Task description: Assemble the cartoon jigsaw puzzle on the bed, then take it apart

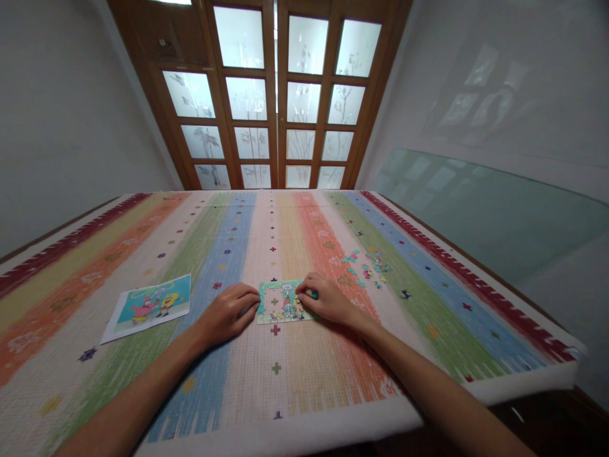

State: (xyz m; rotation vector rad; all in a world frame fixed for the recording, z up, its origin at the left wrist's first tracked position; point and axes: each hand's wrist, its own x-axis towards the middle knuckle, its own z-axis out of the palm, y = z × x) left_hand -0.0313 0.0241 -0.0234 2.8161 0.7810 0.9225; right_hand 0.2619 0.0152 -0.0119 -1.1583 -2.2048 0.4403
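A partly assembled jigsaw puzzle [267, 320] lies flat on the striped cloth, with a cartoon figure in its middle. Gaps in its left half let the cloth show through. My left hand [233, 311] rests at the puzzle's left edge, its fingers bent close together and the tips against that edge. Over the right side of the puzzle is my right hand [323, 297], with thumb and fingers pinched. A small teal puzzle piece [314, 294] shows between the fingers. My right hand hides part of the puzzle's right edge.
Loose puzzle pieces [368, 269] lie scattered to the right, beyond my right hand. At the left is a printed cartoon picture [155, 304] on white paper. The striped tablecloth [276, 387] covers the table. Wooden doors [280, 127] with frosted panes stand behind it.
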